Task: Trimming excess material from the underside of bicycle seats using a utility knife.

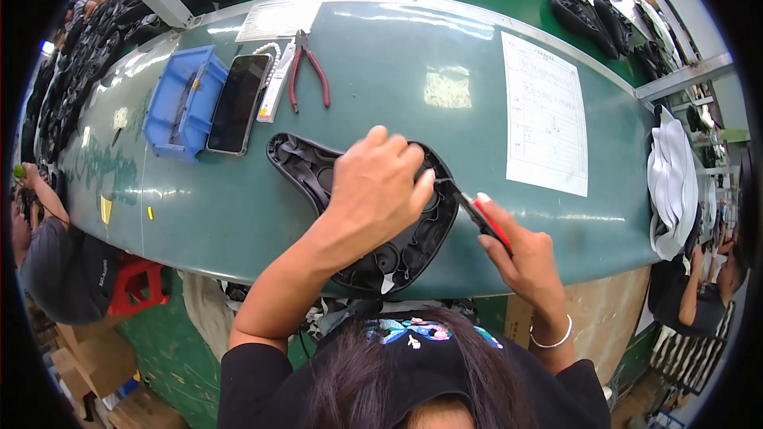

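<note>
A black molded plastic shell (425, 250), curved and hollow with ribs inside, lies on the green table in front of me. My left hand (377, 183) is closed over its upper middle, fingers curled in. Whatever the fingertips pinch is hidden. From the right, my right hand (520, 250) grips a red-and-black utility knife (490, 221), whose front end points at the shell's right rim close to my left thumb. Part of the shell's inside is covered by my left hand and forearm.
Beyond the shell are a blue bin (179, 107), a phone (238, 103) and red-handled pliers (306, 75). A printed sheet (546, 115) lies at the right. White stacked pieces (672, 183) sit past the right edge. People work on both sides; a red stool (139, 284) stands at lower left.
</note>
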The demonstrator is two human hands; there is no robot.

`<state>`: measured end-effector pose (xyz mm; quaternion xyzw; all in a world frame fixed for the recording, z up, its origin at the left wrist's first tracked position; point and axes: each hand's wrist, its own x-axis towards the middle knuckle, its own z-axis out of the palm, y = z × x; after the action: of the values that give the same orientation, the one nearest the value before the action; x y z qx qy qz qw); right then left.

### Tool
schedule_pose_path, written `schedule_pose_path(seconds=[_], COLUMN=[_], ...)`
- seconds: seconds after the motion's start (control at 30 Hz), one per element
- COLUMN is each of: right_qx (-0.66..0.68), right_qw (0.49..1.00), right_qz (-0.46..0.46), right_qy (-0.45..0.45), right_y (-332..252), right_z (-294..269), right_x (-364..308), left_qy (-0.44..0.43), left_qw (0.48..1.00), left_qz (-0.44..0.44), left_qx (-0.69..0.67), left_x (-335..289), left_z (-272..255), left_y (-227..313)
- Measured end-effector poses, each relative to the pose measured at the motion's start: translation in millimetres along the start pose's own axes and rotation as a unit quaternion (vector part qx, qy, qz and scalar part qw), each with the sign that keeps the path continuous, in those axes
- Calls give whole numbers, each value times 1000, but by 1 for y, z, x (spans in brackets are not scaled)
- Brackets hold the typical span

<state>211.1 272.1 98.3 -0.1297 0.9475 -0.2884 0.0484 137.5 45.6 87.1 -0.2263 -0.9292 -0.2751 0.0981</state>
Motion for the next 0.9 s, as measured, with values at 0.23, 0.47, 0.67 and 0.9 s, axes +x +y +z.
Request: schedule_pose_path(seconds=[0.23, 0.47, 0.67, 0.9], right_qx=[-136, -139, -84, -76], right_qw=[985, 987, 995, 995], right_qz=[-102, 34, 45, 53], right_qy=[-28, -67, -12, -37], right_y=[-2, -27, -27, -34], right_z=[-5, 7, 19, 16], right_x=[23, -20, 3, -21], left_qy=[-75, 114, 54, 196], left_qw=[986, 613, 724, 601], left_qz=[-68, -220, 16, -91], left_qx=[-131, -750, -688, -770], left_x=[4, 2, 14, 16], left_z=[0, -4, -4, -32], left_y=[-5, -25, -1, -27])
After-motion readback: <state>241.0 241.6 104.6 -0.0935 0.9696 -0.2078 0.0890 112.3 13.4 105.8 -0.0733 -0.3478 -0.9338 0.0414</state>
